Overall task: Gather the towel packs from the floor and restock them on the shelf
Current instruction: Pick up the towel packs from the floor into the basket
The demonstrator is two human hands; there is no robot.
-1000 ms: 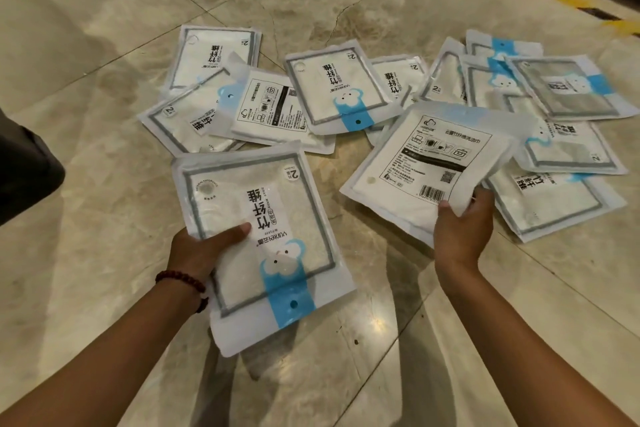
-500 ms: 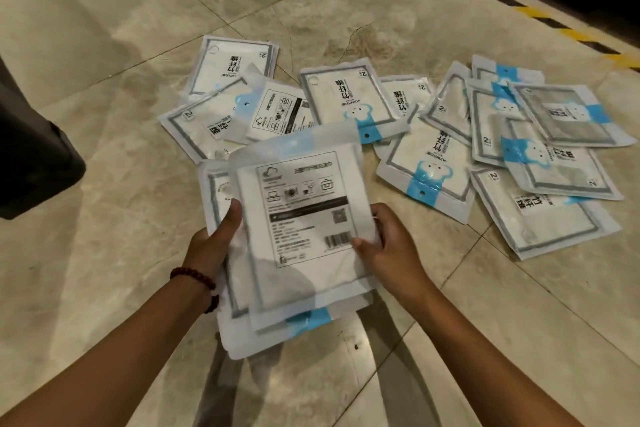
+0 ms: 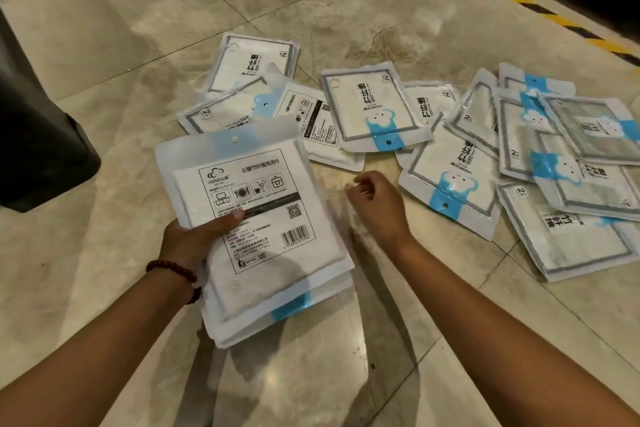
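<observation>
white blue-banded towel packs point(image 3: 377, 107) litter floor point(image 3: 104, 97); left hand point(image 3: 194, 236) grips two.

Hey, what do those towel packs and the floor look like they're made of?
The towel packs look like thin glossy plastic pouches: shiny glare, crinkles, white cloth showing through. The floor looks like polished beige stone or marble-look tile, I cannot tell which: veining, soft reflections, thin joints.

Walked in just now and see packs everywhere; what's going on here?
A person is gathering towel packs off the floor. The left hand holds a small stack, back label up. The right hand is empty, fingers loosely curled, hovering between the stack and the loose packs scattered on the tiles.
</observation>
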